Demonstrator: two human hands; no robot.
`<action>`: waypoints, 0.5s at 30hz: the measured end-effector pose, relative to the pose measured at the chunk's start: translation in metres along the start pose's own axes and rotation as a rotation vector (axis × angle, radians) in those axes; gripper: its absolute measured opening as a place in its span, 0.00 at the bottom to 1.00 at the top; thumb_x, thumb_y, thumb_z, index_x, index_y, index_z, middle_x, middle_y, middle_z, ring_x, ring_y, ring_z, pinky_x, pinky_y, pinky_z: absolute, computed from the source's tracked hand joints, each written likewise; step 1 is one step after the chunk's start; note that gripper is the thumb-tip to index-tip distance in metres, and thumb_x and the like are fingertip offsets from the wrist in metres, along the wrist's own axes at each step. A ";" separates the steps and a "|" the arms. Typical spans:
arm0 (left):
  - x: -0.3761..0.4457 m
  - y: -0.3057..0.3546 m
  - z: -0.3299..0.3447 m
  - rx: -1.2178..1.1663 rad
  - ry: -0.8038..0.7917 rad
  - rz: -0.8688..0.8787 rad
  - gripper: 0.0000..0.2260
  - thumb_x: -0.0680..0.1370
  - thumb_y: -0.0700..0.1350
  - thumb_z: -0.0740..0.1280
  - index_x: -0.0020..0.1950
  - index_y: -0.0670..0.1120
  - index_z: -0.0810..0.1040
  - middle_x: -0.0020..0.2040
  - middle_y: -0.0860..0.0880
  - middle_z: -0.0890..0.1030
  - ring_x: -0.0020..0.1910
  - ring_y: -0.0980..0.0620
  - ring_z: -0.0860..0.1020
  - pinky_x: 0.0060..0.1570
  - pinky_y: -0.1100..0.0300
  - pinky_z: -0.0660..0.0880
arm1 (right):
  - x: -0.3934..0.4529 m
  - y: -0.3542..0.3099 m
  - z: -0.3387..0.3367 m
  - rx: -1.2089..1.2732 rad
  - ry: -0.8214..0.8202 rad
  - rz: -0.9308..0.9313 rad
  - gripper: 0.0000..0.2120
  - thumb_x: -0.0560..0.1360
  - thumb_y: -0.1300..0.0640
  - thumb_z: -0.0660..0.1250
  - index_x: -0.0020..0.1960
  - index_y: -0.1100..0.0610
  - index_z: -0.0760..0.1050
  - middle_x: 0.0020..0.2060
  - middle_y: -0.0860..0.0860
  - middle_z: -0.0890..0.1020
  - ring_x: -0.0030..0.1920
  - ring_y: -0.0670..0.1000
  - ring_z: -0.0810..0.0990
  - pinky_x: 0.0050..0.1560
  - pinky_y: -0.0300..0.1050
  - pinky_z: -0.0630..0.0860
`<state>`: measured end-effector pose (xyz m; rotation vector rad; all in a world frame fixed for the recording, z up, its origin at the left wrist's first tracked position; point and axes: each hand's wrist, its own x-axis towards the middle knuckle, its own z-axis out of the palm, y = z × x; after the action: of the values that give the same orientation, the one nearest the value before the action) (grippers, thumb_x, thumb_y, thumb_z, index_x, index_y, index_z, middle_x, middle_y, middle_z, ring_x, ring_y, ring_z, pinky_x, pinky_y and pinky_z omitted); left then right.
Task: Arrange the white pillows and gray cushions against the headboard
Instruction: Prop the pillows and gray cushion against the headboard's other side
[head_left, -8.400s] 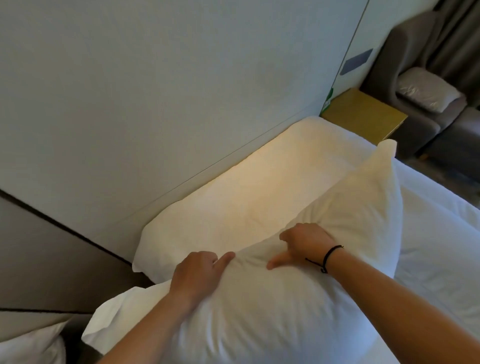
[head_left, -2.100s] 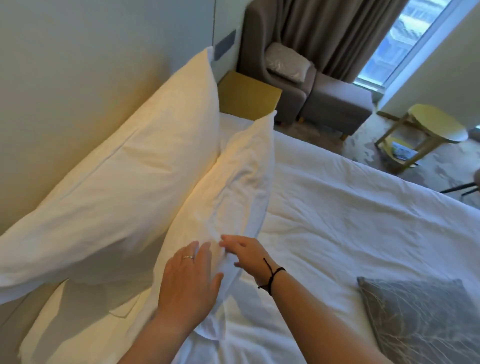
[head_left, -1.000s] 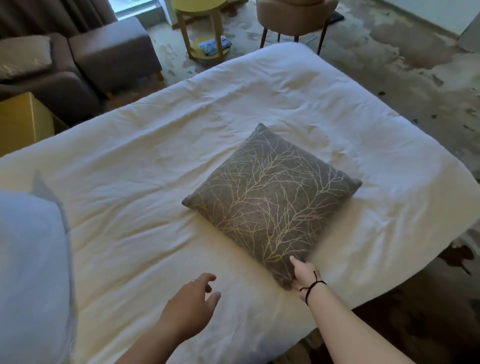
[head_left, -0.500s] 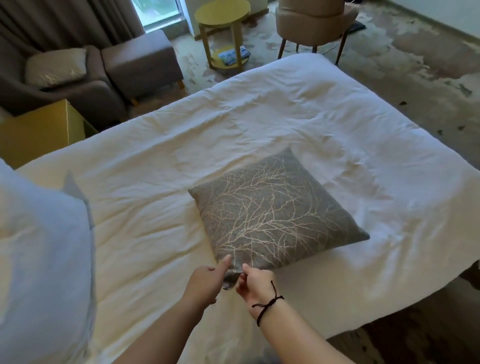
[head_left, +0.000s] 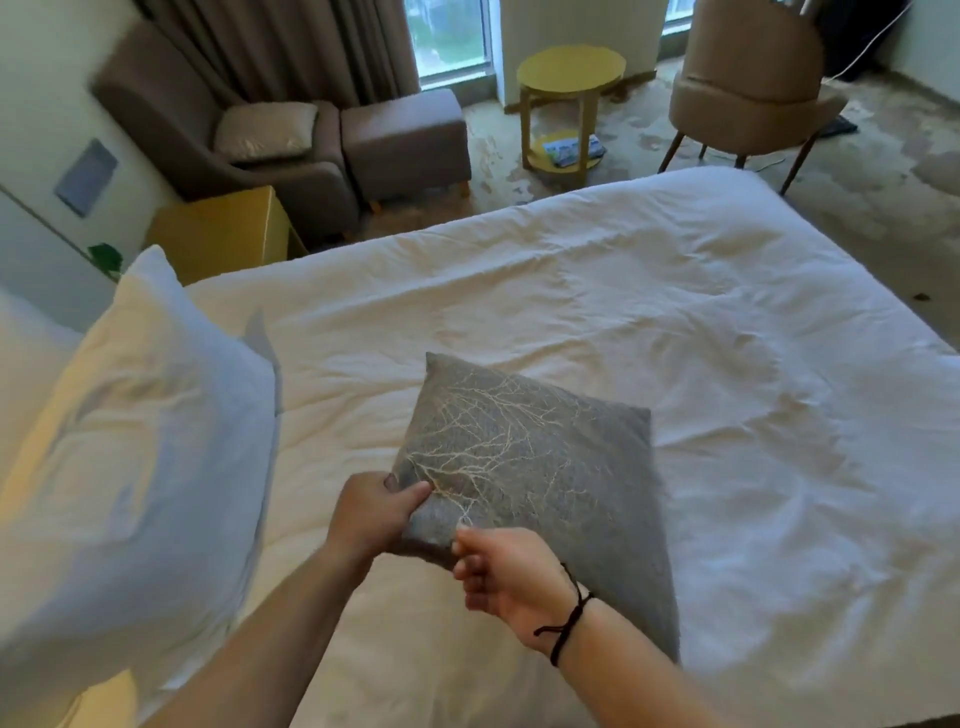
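Note:
A gray cushion (head_left: 540, 467) with a pale branch pattern is lifted and tilted over the middle of the white bed (head_left: 727, 389). My left hand (head_left: 371, 512) grips its near-left edge. Just right of it, my right hand (head_left: 506, 577), with a black band on the wrist, touches the cushion's near corner with loosely curled fingers; its grip is hard to judge. A white pillow (head_left: 135, 457) stands propped on the left, with the edge of a second white pillow (head_left: 26, 374) behind it. The headboard is out of view.
A yellow bedside cabinet (head_left: 223, 234) stands past the pillows. Beyond the bed are a brown armchair (head_left: 208, 130) with a footstool (head_left: 405, 140), a round yellow side table (head_left: 569, 98) and a tan chair (head_left: 753, 88). The bed's foot edge runs along the right.
Both hands pinched the cushion's near corner half a second ago while it lay flat. Now the cushion is raised off the bed and drawn towards me, and my view has turned left to the pillows.

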<state>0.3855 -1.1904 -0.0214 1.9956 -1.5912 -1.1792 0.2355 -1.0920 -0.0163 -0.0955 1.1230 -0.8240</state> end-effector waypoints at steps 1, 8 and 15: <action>0.002 0.007 -0.021 0.064 0.032 0.089 0.19 0.71 0.47 0.76 0.24 0.46 0.73 0.19 0.54 0.71 0.19 0.59 0.69 0.23 0.61 0.64 | -0.003 -0.015 0.003 -0.089 -0.009 -0.086 0.12 0.79 0.56 0.66 0.37 0.58 0.76 0.27 0.52 0.74 0.27 0.47 0.72 0.30 0.39 0.69; -0.037 0.018 -0.150 0.441 0.066 0.523 0.02 0.75 0.53 0.72 0.43 0.59 0.84 0.33 0.61 0.82 0.35 0.61 0.80 0.34 0.62 0.74 | 0.000 -0.099 0.043 -1.211 0.063 -1.016 0.25 0.69 0.40 0.72 0.63 0.41 0.72 0.61 0.42 0.77 0.64 0.44 0.73 0.64 0.44 0.71; -0.082 -0.036 -0.164 0.283 -0.051 0.359 0.16 0.69 0.54 0.77 0.53 0.71 0.81 0.46 0.70 0.83 0.46 0.66 0.81 0.50 0.58 0.78 | 0.050 -0.141 0.092 -2.240 -0.153 -0.824 0.63 0.52 0.27 0.74 0.76 0.36 0.41 0.78 0.47 0.54 0.78 0.55 0.45 0.74 0.65 0.36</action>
<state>0.5313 -1.1416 0.0854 1.7371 -2.1324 -0.9136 0.2446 -1.2528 0.0534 -2.5030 1.3210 0.1972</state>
